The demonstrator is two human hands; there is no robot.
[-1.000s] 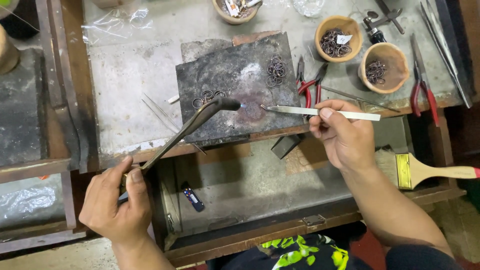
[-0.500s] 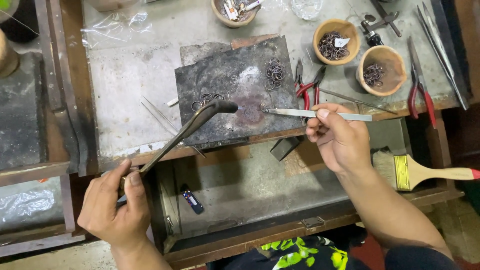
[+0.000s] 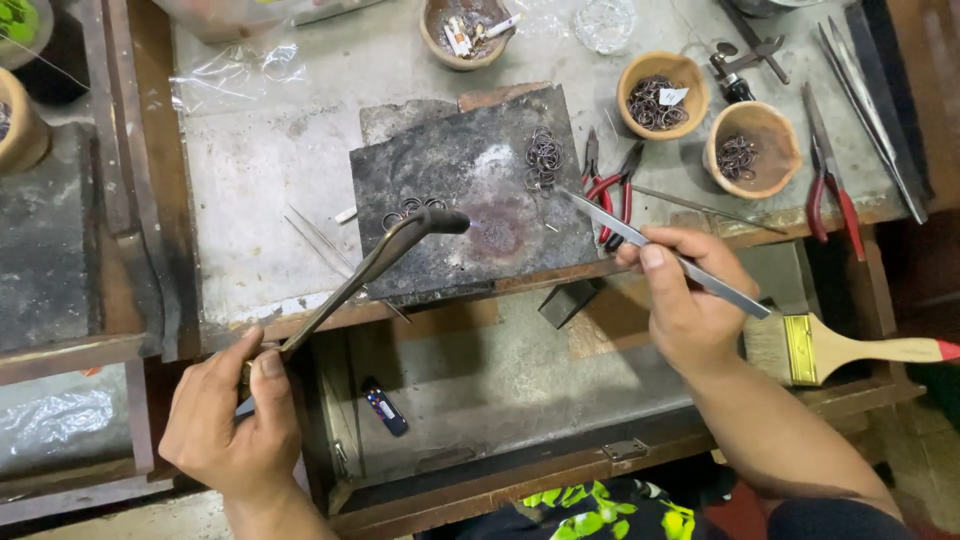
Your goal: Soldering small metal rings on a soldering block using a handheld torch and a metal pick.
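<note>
The left hand [image 3: 228,425] has its fingers closed round the torch [image 3: 385,262], whose nozzle lies over the dark slab [image 3: 470,190] on the desk [image 3: 260,170]. The right hand [image 3: 690,300] pinches long tweezers [image 3: 650,243], tips at a pile of rings [image 3: 543,160]. A white tag [image 3: 672,96] sits in one clay bowl [image 3: 658,95].

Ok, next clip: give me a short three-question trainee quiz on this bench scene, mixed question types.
1. True or false: the left hand holds the long dark metal torch by its handle.
2. Which tool is in the right hand? A. red-handled pliers B. long silver metal tweezers C. wooden-handled flat paintbrush
3. Fill in: the tweezers' tip reaches toward the pile of small dark wire rings on the charred grey ____.

Key
1. True.
2. B, the long silver metal tweezers; the red-handled pliers and wooden-handled flat paintbrush lie untouched.
3. Slab.
</note>
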